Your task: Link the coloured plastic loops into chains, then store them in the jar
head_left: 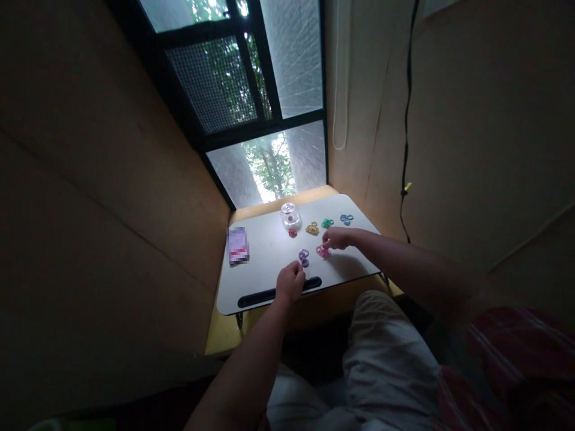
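Note:
Small coloured loops that look like hair ties lie in separate piles on a white folding table [265,263]. My right hand [338,237] reaches in from the right, its fingers pinched on the edge of the pink hair ties [322,251]. Close to the table's front edge, my left hand [291,280] is closed, just below the purple hair ties [304,258]; whatever its fingers hold is hidden. Farther back are yellow hair ties [312,228], green hair ties [327,223] and blue hair ties [346,219]. Red hair ties [293,233] lie by a clear plastic jar [291,218].
A blurred purple, phone-like rectangle [238,245] lies on the table's left side. Along the front edge runs a black slot [256,297], partly behind my left hand. Walls flank the table, with a window [269,161] behind it. A black cable [408,120] hangs at right.

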`<action>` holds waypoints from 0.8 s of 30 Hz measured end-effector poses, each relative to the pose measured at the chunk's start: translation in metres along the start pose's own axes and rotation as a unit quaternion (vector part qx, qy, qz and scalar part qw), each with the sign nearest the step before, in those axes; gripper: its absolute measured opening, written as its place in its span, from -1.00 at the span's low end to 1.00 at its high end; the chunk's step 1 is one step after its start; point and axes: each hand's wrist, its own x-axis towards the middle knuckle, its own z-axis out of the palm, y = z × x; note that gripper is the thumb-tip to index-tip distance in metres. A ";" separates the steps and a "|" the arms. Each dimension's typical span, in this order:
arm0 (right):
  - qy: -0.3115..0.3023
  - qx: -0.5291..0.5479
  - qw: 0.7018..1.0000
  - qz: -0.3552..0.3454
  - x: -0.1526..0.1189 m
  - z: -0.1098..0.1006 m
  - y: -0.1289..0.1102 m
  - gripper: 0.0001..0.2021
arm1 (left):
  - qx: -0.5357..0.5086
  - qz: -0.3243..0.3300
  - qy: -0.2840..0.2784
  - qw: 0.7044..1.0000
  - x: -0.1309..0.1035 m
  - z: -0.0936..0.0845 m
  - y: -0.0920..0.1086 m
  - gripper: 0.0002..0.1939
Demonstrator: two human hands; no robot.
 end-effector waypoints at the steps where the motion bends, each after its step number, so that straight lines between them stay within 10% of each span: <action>1: 0.001 0.015 1.000 -0.009 0.000 -0.002 -0.001 -0.73 | -0.001 0.001 0.000 1.000 0.000 0.000 0.000 -0.88; 10: 0.037 0.123 0.984 -0.121 0.012 -0.003 -0.024 -0.64 | -0.007 0.007 0.007 1.000 -0.001 0.001 -0.001 -0.88; 24: 0.019 0.060 0.998 -0.029 0.088 -0.013 -0.077 -0.68 | 0.015 -0.018 -0.009 1.000 0.000 -0.001 0.004 -0.86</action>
